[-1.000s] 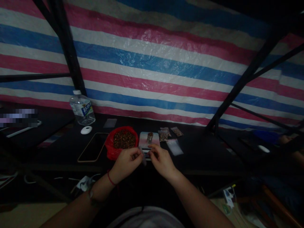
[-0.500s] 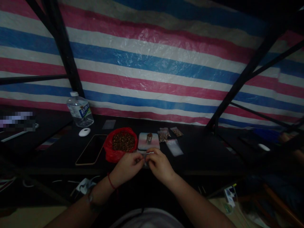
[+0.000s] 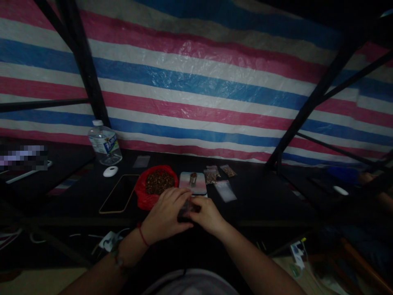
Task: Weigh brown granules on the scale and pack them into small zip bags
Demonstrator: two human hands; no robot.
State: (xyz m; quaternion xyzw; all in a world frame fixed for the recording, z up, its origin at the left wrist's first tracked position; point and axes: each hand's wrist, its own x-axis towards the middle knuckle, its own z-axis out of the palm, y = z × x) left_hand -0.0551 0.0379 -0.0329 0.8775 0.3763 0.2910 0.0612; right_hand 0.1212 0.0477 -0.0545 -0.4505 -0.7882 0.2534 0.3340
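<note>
My right hand [image 3: 208, 215] pinches a small clear plastic bag [image 3: 186, 209] at the table's front edge. Beside it, my left hand [image 3: 166, 213] is open, its fingers stretched out over the bag and its thumb held apart. Just beyond the hands, a small metal cup [image 3: 193, 178] filled with brown bits stands on a flat scale [image 3: 201, 186]. To the left, a red plastic bag [image 3: 143, 196] lies open around a heap of brown dried pieces [image 3: 159, 181]. Part of the small bag is hidden by my fingers.
Filled little bags [image 3: 210, 176] lie right of the scale, near a stack of empty clear bags [image 3: 225, 191]. On the left are a phone [image 3: 119, 194], a white mouse [image 3: 110, 171], a plastic bottle [image 3: 106, 145] and another clear bag [image 3: 141, 161]. Another person's hand [image 3: 367, 178] shows far right.
My left hand has opened from a pinch, its fingers now stretched forward and its thumb apart. My right hand stays at the small bag, its fingers drawn in slightly.
</note>
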